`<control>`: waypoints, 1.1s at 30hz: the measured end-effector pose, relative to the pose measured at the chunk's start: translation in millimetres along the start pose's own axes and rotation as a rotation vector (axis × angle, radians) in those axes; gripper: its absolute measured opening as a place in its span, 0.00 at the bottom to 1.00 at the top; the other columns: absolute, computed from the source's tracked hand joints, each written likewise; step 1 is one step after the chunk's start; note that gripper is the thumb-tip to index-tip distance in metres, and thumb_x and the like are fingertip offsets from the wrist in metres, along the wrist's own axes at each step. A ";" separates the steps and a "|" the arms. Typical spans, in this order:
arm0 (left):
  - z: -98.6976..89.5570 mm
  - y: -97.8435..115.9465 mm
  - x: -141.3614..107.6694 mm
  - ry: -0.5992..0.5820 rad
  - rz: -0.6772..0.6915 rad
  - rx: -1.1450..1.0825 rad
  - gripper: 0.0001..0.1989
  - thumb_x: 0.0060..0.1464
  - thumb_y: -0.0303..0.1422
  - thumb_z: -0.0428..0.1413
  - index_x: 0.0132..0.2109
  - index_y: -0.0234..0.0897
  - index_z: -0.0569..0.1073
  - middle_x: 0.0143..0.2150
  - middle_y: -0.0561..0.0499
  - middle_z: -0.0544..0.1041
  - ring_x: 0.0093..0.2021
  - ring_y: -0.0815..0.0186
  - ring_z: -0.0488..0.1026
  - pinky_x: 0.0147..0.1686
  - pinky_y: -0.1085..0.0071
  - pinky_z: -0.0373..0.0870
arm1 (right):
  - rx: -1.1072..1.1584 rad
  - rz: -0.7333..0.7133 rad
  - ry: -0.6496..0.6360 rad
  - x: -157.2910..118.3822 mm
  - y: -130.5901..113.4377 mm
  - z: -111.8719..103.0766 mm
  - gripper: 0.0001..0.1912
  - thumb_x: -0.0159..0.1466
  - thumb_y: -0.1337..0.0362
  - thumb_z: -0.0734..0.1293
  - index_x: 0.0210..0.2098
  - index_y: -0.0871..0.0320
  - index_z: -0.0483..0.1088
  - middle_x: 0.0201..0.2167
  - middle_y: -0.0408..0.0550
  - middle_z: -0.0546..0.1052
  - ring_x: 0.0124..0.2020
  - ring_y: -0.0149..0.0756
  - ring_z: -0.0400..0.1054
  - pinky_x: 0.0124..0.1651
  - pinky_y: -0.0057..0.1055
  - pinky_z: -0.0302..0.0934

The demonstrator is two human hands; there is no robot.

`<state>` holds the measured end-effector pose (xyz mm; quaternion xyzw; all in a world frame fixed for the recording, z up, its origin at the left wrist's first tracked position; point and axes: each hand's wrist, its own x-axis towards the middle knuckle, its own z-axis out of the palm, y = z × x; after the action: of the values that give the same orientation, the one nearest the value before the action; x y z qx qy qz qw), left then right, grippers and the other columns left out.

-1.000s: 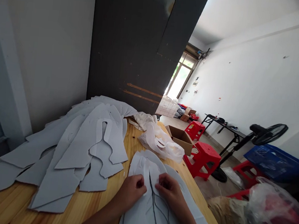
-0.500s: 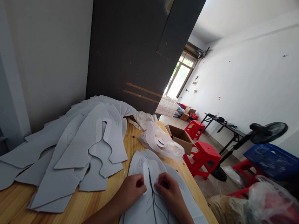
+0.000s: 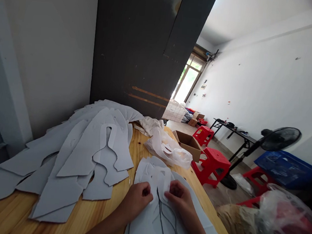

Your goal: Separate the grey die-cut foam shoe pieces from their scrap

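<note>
The fingers [image 3: 149, 196] of your left hand [image 3: 137, 200] are curled in, thumb and forefinger close together beside the left leg of a pale strip [image 3: 167, 178]; whether they grip it cannot be told from here. Your right hand [image 3: 182, 200] has its thumb and forefinger narrowed on the outer edge of the strip's right leg. That strip lies between your 2 hands, on top of the white sheet pieces [image 3: 144, 233] layered in front of you on the wooden bench [image 3: 139, 145]. A thin dark gap [image 3: 158, 194] runs down from between the strip's legs toward you, with curving dark edges to its right. To your left, a broad pile of similar cut pieces [image 3: 70, 171] fans over the bench, well apart from your right hand. Beyond your hands sits a crumpled plastic bag [image 3: 178, 159], with a whitish cloth [image 3: 151, 125] just behind it. Past the bench's right edge you have an open cardboard box [image 3: 193, 153], red stools [image 3: 216, 159], a standing fan [image 3: 282, 139] and a blue crate [image 3: 286, 168].
</note>
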<state>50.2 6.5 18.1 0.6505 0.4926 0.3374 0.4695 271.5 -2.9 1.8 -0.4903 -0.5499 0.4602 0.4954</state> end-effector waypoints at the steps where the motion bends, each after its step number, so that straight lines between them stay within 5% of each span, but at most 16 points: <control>1: 0.0 0.0 -0.1 0.000 0.000 -0.001 0.07 0.48 0.29 0.54 0.25 0.41 0.64 0.25 0.58 0.67 0.30 0.66 0.65 0.34 0.68 0.58 | 0.028 0.000 0.005 0.2 -0.1 -0.8 0.19 0.53 0.54 0.82 0.35 0.56 0.75 0.28 0.42 0.73 0.32 0.37 0.66 0.37 0.33 0.58; 33: -0.4 0.0 -0.6 -0.005 -0.002 0.005 0.07 0.48 0.30 0.54 0.25 0.41 0.64 0.25 0.58 0.66 0.30 0.66 0.64 0.33 0.68 0.58 | -0.179 -0.013 -0.031 -3.3 -10.5 10.1 0.11 0.54 0.62 0.76 0.35 0.55 0.73 0.28 0.41 0.73 0.32 0.38 0.66 0.37 0.33 0.59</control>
<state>49.7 6.1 18.2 0.6519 0.4931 0.3340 0.4694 260.6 -7.4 11.1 -0.5218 -0.5994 0.4135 0.4443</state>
